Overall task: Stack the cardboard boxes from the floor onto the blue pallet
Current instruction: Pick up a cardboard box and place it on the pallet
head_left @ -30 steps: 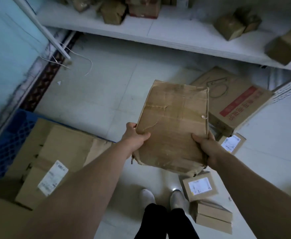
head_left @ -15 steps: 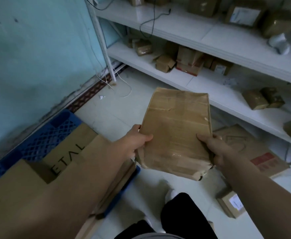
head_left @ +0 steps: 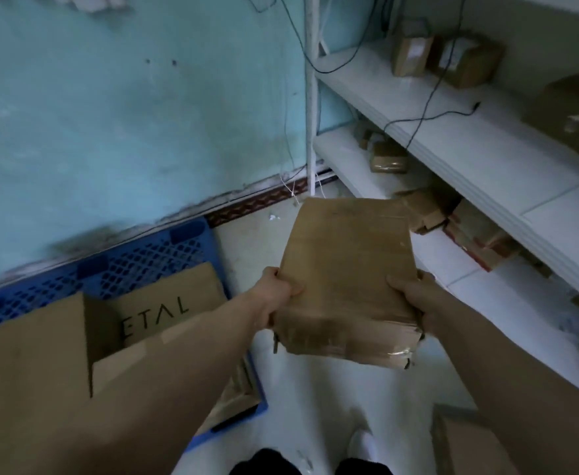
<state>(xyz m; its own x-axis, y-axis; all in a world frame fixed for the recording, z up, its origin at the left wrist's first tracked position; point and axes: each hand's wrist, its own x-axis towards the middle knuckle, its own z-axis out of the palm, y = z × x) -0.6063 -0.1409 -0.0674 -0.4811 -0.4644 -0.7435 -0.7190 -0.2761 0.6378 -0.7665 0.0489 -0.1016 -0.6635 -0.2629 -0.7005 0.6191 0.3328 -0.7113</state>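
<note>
Head cam: flat, crumpled brown cardboard box [head_left: 346, 275] pinched at its near corners by left hand [head_left: 276, 293] and right hand [head_left: 415, 299], probably for level carrying, up off the floor, blue plastic lattice pallet [head_left: 137, 262] left of the grip.

We see a matt brown cardboard box [head_left: 346, 279], creased and worn, its near end wrapped in glossy clear tape that catches the light. Left of that box, the pallet [head_left: 151, 262] is blue moulded plastic with an open grid surface, carrying smooth, matt cardboard cartons [head_left: 164, 303], one printed with dark letters. Below the box, the floor [head_left: 315, 389] is pale, slightly shiny tile. Right of it, the shelves [head_left: 452, 138] look smooth, white and painted. Behind it, the wall [head_left: 127, 114] is matt turquoise paint, scuffed and stained near its base.
</note>
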